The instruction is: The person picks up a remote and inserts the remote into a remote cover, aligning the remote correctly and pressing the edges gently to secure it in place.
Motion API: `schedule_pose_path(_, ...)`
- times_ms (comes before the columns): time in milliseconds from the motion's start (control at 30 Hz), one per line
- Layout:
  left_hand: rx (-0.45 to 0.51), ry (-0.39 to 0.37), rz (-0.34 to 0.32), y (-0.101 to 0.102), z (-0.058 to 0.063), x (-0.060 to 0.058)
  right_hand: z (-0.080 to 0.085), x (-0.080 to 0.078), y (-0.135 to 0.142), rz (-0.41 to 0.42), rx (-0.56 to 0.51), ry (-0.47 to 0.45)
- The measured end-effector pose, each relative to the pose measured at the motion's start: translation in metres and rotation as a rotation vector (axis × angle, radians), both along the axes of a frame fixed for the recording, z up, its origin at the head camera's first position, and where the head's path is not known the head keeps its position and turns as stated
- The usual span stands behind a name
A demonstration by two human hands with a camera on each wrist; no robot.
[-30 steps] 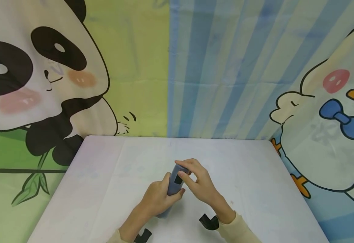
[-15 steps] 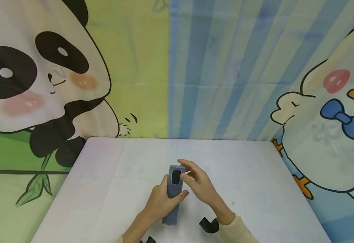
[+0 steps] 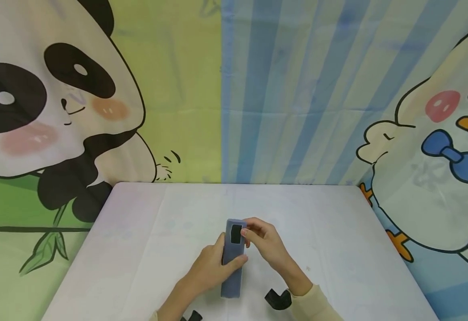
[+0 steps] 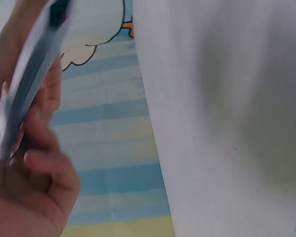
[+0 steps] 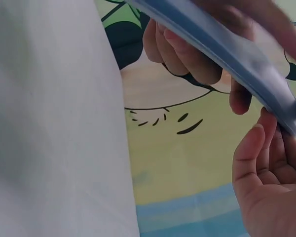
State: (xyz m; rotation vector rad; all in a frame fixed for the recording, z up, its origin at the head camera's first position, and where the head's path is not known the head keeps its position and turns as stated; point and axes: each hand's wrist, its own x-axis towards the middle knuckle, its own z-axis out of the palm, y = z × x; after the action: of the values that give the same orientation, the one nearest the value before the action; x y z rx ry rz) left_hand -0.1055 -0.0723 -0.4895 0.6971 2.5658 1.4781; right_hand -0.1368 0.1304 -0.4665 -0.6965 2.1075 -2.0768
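Observation:
A long, slim blue-grey box [image 3: 231,253] with a dark rectangular window [image 3: 236,234] near its upper end stands nearly upright above the table in the head view. My left hand [image 3: 206,268] grips it around the middle, thumb across the front. At its upper right edge, my right hand [image 3: 271,248] pinches the side with thumb and fingers. Seen nearly edge-on and blurred, the box [image 4: 30,81] crosses the upper left of the left wrist view. In the right wrist view the box [image 5: 222,49] slants down to my right fingertips [image 5: 267,118]. What lies inside is hidden.
Beneath the hands spreads a white table [image 3: 318,232]. Behind it hangs a printed cloth [image 3: 298,89] with a panda on the left and a duck-like figure on the right. Black curved pieces [image 3: 278,299] sit by both wrists.
The box has swung from leaning right to nearly upright, its window now turned to the head camera. My right thumb and fingers have shifted from the top end to the right edge.

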Motion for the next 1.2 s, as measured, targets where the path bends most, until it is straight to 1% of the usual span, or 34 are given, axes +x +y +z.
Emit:
schedule_pose_path(67, 0.075, -0.064, -0.078, -0.006, 0.001, -0.002, -0.002, 0.000, 0.001, 0.016, 0.000, -0.007)
schedule_pose_path(133, 0.133, -0.106, -0.127, -0.011, 0.002, -0.004, -0.002, 0.000, 0.002, 0.029, 0.000, -0.013)
schedule_pose_path(200, 0.166, -0.141, -0.126, -0.014, 0.005, -0.005, -0.003, 0.000, 0.003, 0.039, -0.002, -0.015)
schedule_pose_path(333, 0.185, -0.170, -0.068, -0.015, 0.011, -0.009, -0.004, 0.001, 0.001, 0.082, -0.011, 0.000)
schedule_pose_path(433, 0.186, -0.176, -0.046, -0.015, 0.013, -0.012, -0.004, 0.000, -0.001, 0.117, -0.009, 0.014)
schedule_pose_path(533, 0.216, -0.223, -0.053, -0.017, 0.016, -0.015, -0.002, 0.000, -0.001, 0.140, 0.006, 0.033)
schedule_pose_path(667, 0.261, -0.290, -0.088, -0.020, 0.020, -0.019, 0.001, -0.001, -0.001, 0.154, 0.008, 0.044)
schedule_pose_path(767, 0.283, -0.297, -0.123, -0.021, 0.020, -0.020, 0.002, -0.001, 0.000, 0.157, -0.003, 0.026)
schedule_pose_path(833, 0.302, -0.288, -0.132, -0.021, 0.020, -0.020, 0.002, -0.001, 0.001, 0.159, 0.000, 0.005)
schedule_pose_path(900, 0.314, -0.281, -0.116, -0.020, 0.020, -0.020, 0.001, 0.000, 0.002, 0.180, 0.015, -0.011)
schedule_pose_path(1067, 0.341, -0.267, -0.017, -0.017, 0.020, -0.022, -0.004, 0.005, 0.007, 0.259, 0.100, -0.039)
schedule_pose_path(1133, 0.348, -0.274, 0.011, -0.016, 0.019, -0.024, -0.007, 0.007, 0.007, 0.280, 0.116, -0.046)
schedule_pose_path(1200, 0.354, -0.292, 0.025, -0.015, 0.018, -0.025, -0.009, 0.008, 0.006, 0.289, 0.108, -0.053)
